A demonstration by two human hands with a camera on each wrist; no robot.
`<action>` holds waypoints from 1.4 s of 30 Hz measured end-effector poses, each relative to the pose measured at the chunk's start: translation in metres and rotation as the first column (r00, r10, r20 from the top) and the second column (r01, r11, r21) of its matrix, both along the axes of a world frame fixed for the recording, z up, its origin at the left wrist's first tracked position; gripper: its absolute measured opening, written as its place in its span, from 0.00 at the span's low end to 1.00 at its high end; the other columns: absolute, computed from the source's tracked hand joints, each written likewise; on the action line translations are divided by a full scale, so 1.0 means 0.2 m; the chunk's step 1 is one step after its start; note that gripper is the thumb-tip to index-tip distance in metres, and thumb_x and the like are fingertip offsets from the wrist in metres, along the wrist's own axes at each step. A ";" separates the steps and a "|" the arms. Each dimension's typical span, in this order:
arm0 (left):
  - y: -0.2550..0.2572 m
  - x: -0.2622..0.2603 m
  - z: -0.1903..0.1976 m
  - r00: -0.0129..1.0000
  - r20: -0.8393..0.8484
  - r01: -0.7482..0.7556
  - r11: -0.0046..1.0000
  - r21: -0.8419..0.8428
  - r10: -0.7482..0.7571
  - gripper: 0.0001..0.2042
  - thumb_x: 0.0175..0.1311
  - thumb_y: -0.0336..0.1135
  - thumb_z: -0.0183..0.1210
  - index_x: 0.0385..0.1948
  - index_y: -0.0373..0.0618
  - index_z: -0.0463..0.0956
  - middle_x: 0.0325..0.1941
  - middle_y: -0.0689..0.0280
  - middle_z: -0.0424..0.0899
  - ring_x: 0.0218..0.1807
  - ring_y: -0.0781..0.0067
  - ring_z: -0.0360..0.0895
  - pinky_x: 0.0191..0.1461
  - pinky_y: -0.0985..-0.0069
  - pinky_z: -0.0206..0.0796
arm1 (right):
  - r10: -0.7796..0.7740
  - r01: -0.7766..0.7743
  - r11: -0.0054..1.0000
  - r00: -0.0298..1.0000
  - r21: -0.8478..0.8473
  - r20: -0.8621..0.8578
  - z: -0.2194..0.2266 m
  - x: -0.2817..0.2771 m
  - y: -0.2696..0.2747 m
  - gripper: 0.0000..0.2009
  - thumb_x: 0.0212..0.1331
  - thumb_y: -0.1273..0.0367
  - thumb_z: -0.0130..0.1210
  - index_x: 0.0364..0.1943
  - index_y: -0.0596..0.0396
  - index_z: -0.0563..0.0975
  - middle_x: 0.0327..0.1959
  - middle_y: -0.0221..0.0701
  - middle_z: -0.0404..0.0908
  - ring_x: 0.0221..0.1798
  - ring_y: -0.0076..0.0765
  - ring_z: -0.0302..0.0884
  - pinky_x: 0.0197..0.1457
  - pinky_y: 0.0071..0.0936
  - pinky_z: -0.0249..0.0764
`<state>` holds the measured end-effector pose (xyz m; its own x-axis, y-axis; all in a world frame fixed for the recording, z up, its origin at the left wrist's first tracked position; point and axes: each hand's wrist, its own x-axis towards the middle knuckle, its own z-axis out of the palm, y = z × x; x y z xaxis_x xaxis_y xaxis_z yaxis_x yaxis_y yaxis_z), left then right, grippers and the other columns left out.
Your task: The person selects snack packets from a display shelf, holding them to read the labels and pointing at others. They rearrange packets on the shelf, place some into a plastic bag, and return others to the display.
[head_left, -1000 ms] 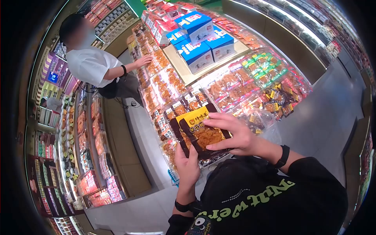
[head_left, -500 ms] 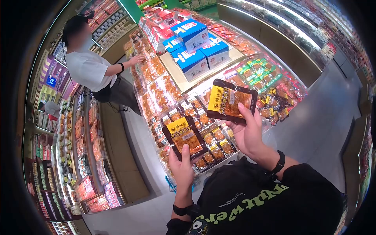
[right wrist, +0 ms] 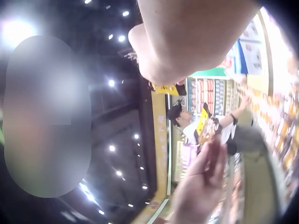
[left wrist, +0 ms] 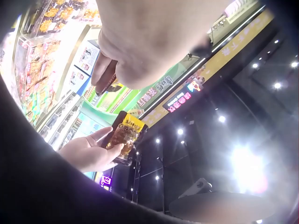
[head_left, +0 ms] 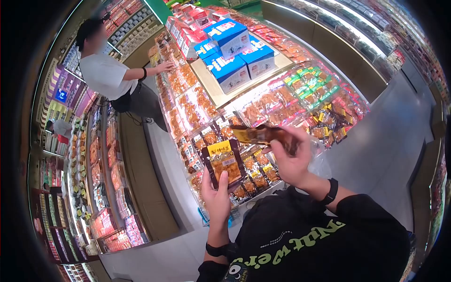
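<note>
My left hand [head_left: 217,199] grips a flat snack packet [head_left: 224,159] by its lower edge, thumb across the front. That packet has a dark border, a yellow top band and brown food on its face, which is turned up toward the head camera. In my right hand [head_left: 295,159] is a second, dark-and-yellow snack packet [head_left: 253,135], tilted so that it appears nearly edge-on and foreshortened. The two packets are held side by side above the display. In the left wrist view, the right hand's packet [left wrist: 125,134] shows its yellow band and brown middle.
Below the hands lies a display counter with rows of small brown snack packs [head_left: 256,176]. Blue boxes [head_left: 228,70] are stacked on a raised board [head_left: 221,97], green packs [head_left: 310,84] beside them. A person in a white shirt [head_left: 101,77] stands at the counter's left side, one arm over the goods.
First the packets were together in both hands; then they were parted, one per hand. Since then the right packet has tilted from face-up to nearly edge-on and moved left and down.
</note>
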<state>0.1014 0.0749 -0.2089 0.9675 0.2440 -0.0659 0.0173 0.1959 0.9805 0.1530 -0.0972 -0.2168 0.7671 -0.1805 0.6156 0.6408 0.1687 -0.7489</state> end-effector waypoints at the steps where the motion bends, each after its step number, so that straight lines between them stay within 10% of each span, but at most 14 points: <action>1: -0.02 0.00 0.01 0.999 0.033 -0.015 0.998 0.060 0.013 0.27 0.67 0.28 0.48 0.66 0.40 0.50 0.57 0.55 0.70 0.50 0.69 0.76 0.39 0.76 0.79 | 0.091 -0.064 0.954 0.992 -0.292 0.082 0.01 0.00 -0.05 0.19 0.54 0.85 0.47 0.52 0.60 0.69 0.50 0.43 0.77 0.53 0.37 0.77 0.50 0.31 0.79; 5: 0.11 -0.01 -0.22 0.992 0.121 -0.074 0.908 0.413 0.025 0.25 0.65 0.25 0.47 0.65 0.41 0.56 0.60 0.55 0.68 0.53 0.71 0.73 0.41 0.77 0.76 | 0.263 -0.136 0.766 0.958 -0.629 0.113 -0.08 0.03 -0.09 0.25 0.34 0.86 0.53 0.46 0.62 0.77 0.51 0.44 0.77 0.56 0.49 0.74 0.59 0.37 0.71; 11: 0.18 -0.17 -0.51 0.838 -0.532 0.183 0.981 0.066 -0.120 0.17 0.68 0.32 0.44 0.56 0.39 0.69 0.52 0.60 0.76 0.53 0.71 0.74 0.57 0.69 0.67 | 0.598 -0.562 0.544 0.781 -0.623 -0.181 -0.39 -0.10 -0.06 0.24 0.41 0.82 0.50 0.50 0.62 0.74 0.59 0.44 0.70 0.67 0.47 0.61 0.67 0.38 0.63; 13: 0.13 -0.25 -0.66 0.900 -0.419 -0.151 0.822 -0.550 -0.115 0.18 0.68 0.40 0.43 0.55 0.46 0.68 0.50 0.66 0.77 0.50 0.71 0.76 0.44 0.73 0.73 | 0.630 -0.651 0.373 0.700 -0.661 -0.335 -0.46 -0.19 0.03 0.24 0.45 0.80 0.51 0.53 0.62 0.71 0.63 0.45 0.65 0.70 0.49 0.55 0.68 0.39 0.61; 21: 0.14 -0.48 -0.99 0.622 -0.760 -0.157 0.920 -0.358 -0.190 0.15 0.67 0.40 0.49 0.48 0.41 0.72 0.47 0.61 0.78 0.47 0.66 0.78 0.48 0.67 0.75 | 0.666 -0.713 0.076 0.557 -0.697 -0.497 -0.86 -0.25 0.04 0.22 0.51 0.78 0.51 0.54 0.60 0.68 0.63 0.45 0.64 0.70 0.51 0.53 0.69 0.39 0.59; 35: 0.41 -0.79 -0.96 0.548 -0.836 -0.318 0.931 -0.177 0.029 0.12 0.67 0.34 0.47 0.46 0.41 0.76 0.44 0.63 0.81 0.42 0.73 0.81 0.37 0.81 0.76 | 0.166 -0.486 0.539 0.862 -0.688 -0.478 -1.69 0.16 0.08 0.15 0.46 0.81 0.50 0.42 0.59 0.74 0.58 0.44 0.70 0.66 0.52 0.61 0.68 0.40 0.59; 42: 0.42 -0.82 -0.96 0.563 -0.826 -0.312 0.931 -0.190 0.020 0.12 0.67 0.35 0.49 0.46 0.41 0.75 0.45 0.62 0.81 0.44 0.69 0.81 0.42 0.73 0.77 | 0.083 -0.481 0.242 0.876 -0.843 -0.476 -1.66 0.18 0.02 0.28 0.47 0.78 0.47 0.59 0.54 0.65 0.62 0.44 0.64 0.69 0.55 0.52 0.71 0.49 0.48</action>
